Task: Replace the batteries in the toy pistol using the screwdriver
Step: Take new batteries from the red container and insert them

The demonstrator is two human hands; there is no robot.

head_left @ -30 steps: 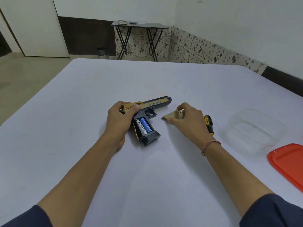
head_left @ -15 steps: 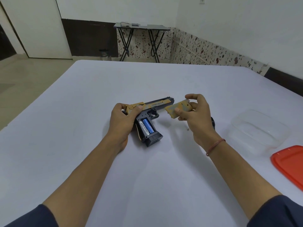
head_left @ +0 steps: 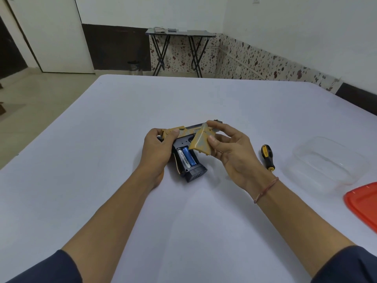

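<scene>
Working on the white table (head_left: 183,111), clear tub (head_left: 326,160) and red lid (head_left: 363,203) parked off to the right; pinning the toy pistol (head_left: 182,142) flat near the middle with the left hand (head_left: 157,148), fingers curled over its rear end; pinching the tan grip cover (head_left: 201,142) in the right hand (head_left: 234,152), tilted just above the open battery bay; leaving the screwdriver (head_left: 267,157) lying beside that wrist.

Probably risking a crooked fit here, maybe bending a tab if forcing the cover down at that angle; also risking nudging the two batteries (head_left: 186,158) out of their slots; not spotting the screw anywhere, so possibly losing it.

Seeing lettering along the silver battery and small print on the slide, both too blurry for reading.
</scene>
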